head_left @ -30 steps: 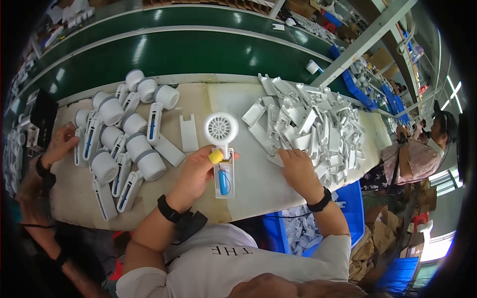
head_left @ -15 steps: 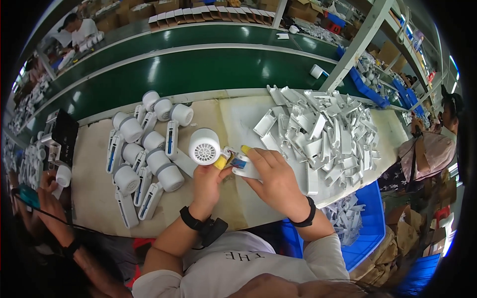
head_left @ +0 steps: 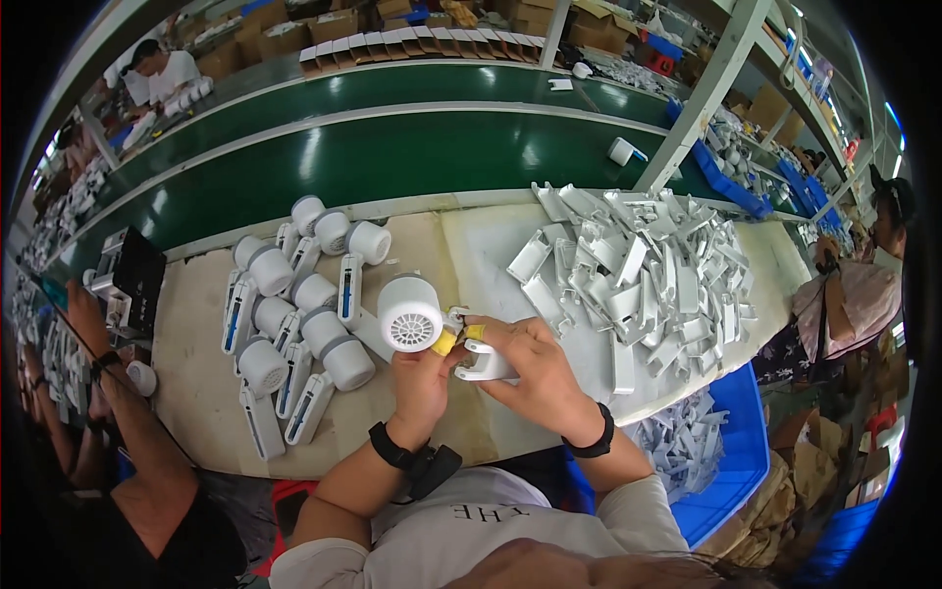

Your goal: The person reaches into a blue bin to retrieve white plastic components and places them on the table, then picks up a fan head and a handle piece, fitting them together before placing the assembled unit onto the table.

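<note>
My left hand (head_left: 420, 388) grips a white device shaped like a small hair dryer (head_left: 410, 306), close below its round head; the slotted grille faces me. Yellow covers wrap some of my fingertips. Against the device's short neck, my right hand (head_left: 538, 371) is closed on a white plastic handle shell (head_left: 485, 363) with a rounded, notched end. Thumb and fingers of both hands nearly meet there, hiding the joint and any small parts inside. To the left of my hands lie several similar white devices (head_left: 343, 361) with grey bands and handles showing blue strips.
A heap of loose white handle shells (head_left: 643, 270) covers the table's right side. Beyond the table runs a green conveyor belt (head_left: 412, 147). A blue bin (head_left: 741, 461) of plastic parts stands at lower right. At left, a co-worker's arm (head_left: 147, 422) is near a black box (head_left: 128, 280).
The handle shell in my right hand has turned, and the blue part seen at it before no longer shows. The co-worker's hand at left has risen. The whole view has shifted slightly.
</note>
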A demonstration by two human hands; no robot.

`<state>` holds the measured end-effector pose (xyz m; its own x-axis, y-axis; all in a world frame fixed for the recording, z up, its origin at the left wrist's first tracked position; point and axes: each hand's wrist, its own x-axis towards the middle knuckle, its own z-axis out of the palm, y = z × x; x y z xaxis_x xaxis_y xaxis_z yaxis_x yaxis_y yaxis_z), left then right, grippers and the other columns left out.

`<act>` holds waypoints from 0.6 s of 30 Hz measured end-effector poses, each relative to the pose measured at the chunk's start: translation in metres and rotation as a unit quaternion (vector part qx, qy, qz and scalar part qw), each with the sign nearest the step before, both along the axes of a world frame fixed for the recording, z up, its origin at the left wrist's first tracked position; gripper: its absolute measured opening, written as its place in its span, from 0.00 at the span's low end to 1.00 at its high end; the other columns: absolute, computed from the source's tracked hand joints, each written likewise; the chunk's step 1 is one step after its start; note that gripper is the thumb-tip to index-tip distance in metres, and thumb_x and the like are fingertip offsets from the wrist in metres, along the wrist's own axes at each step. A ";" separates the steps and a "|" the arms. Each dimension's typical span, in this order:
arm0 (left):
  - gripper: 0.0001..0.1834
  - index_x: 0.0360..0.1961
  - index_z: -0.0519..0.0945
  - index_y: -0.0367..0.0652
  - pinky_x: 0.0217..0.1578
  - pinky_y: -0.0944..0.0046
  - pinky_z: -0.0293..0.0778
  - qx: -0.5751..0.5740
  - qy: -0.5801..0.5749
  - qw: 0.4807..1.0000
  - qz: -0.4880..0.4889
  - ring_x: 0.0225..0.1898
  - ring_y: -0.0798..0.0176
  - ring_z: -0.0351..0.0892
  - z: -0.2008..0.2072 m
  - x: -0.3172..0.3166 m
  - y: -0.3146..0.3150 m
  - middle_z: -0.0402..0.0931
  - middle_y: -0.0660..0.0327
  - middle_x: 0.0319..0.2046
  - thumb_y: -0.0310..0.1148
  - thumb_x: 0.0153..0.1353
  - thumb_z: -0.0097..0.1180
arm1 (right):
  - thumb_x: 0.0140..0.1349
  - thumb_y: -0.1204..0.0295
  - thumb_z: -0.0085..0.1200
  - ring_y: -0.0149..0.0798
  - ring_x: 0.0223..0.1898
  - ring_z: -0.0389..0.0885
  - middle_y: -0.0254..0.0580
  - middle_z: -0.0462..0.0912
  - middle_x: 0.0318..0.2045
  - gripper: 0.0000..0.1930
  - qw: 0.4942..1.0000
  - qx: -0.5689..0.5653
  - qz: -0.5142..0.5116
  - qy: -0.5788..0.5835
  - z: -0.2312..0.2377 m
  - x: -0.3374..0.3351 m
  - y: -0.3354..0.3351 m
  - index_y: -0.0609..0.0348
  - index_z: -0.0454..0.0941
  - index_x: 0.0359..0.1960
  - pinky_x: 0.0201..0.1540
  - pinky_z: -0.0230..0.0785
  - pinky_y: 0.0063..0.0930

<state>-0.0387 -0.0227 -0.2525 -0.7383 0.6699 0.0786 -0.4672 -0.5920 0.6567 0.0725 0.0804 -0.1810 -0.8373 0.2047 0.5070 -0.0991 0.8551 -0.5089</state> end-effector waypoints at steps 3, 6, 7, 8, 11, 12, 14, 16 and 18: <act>0.12 0.45 0.72 0.34 0.44 0.58 0.76 -0.006 0.029 0.999 0.017 0.43 0.60 0.76 0.008 0.001 0.002 0.74 0.55 0.43 0.25 0.59 0.50 | 0.38 0.78 0.64 0.43 0.37 0.71 0.39 0.75 0.49 0.31 0.988 -0.157 0.008 -0.007 0.002 -0.002 -0.004 0.57 0.69 0.49 0.40 0.66 0.29; 0.13 0.45 0.72 0.34 0.45 0.59 0.75 -0.034 0.024 0.999 0.022 0.44 0.61 0.76 0.008 0.004 0.002 0.74 0.56 0.43 0.25 0.59 0.51 | 0.38 0.77 0.64 0.47 0.41 0.73 0.43 0.73 0.50 0.32 0.965 -0.221 -0.055 -0.128 0.010 0.005 0.002 0.59 0.69 0.50 0.44 0.67 0.32; 0.13 0.45 0.72 0.33 0.46 0.60 0.75 -0.045 0.001 0.999 0.025 0.44 0.61 0.76 0.007 0.005 0.003 0.74 0.56 0.43 0.24 0.59 0.51 | 0.38 0.77 0.64 0.47 0.41 0.73 0.43 0.73 0.50 0.32 0.965 -0.222 -0.055 -0.126 0.009 0.002 0.004 0.59 0.69 0.50 0.44 0.67 0.32; 0.13 0.45 0.72 0.34 0.45 0.62 0.74 -0.048 -0.008 0.998 0.030 0.43 0.62 0.76 0.009 0.007 0.004 0.74 0.56 0.43 0.23 0.58 0.51 | 0.38 0.76 0.64 0.48 0.44 0.73 0.45 0.73 0.50 0.32 0.991 -0.090 -0.068 -0.074 0.007 0.001 0.006 0.59 0.69 0.50 0.46 0.67 0.33; 0.14 0.47 0.70 0.37 0.46 0.61 0.72 -0.049 0.000 0.999 0.020 0.44 0.63 0.74 0.000 0.004 0.003 0.73 0.57 0.44 0.24 0.58 0.50 | 0.38 0.74 0.63 0.48 0.49 0.72 0.47 0.73 0.50 0.31 0.992 0.086 -0.091 -0.029 0.007 -0.002 0.003 0.59 0.69 0.50 0.49 0.67 0.34; 0.14 0.47 0.70 0.37 0.46 0.61 0.72 -0.050 0.000 0.999 0.019 0.44 0.63 0.74 0.000 0.005 0.003 0.73 0.57 0.44 0.24 0.58 0.50 | 0.37 0.73 0.62 0.47 0.50 0.72 0.47 0.73 0.50 0.31 0.986 0.128 -0.102 -0.037 0.008 -0.005 0.000 0.60 0.70 0.49 0.50 0.66 0.33; 0.13 0.46 0.71 0.36 0.41 0.67 0.73 -0.033 -0.016 0.999 0.032 0.42 0.66 0.75 0.001 0.007 0.004 0.73 0.59 0.43 0.23 0.58 0.51 | 0.37 0.73 0.62 0.47 0.51 0.71 0.48 0.72 0.50 0.31 0.985 0.138 -0.097 -0.034 0.008 -0.009 -0.004 0.60 0.69 0.49 0.50 0.66 0.33; 0.14 0.47 0.70 0.36 0.40 0.67 0.73 -0.022 -0.019 0.999 0.031 0.43 0.66 0.74 -0.004 0.006 0.003 0.73 0.59 0.43 0.23 0.58 0.51 | 0.37 0.73 0.61 0.47 0.52 0.71 0.48 0.72 0.50 0.31 0.984 0.148 -0.092 -0.029 0.007 -0.014 -0.007 0.60 0.69 0.49 0.51 0.66 0.34; 0.15 0.48 0.69 0.37 0.40 0.67 0.73 -0.011 -0.022 0.999 0.029 0.43 0.66 0.74 -0.002 0.008 0.002 0.72 0.60 0.44 0.22 0.58 0.51 | 0.39 0.74 0.62 0.50 0.51 0.71 0.47 0.72 0.50 0.31 0.989 0.115 -0.083 -0.030 0.006 -0.019 -0.007 0.61 0.67 0.50 0.51 0.67 0.35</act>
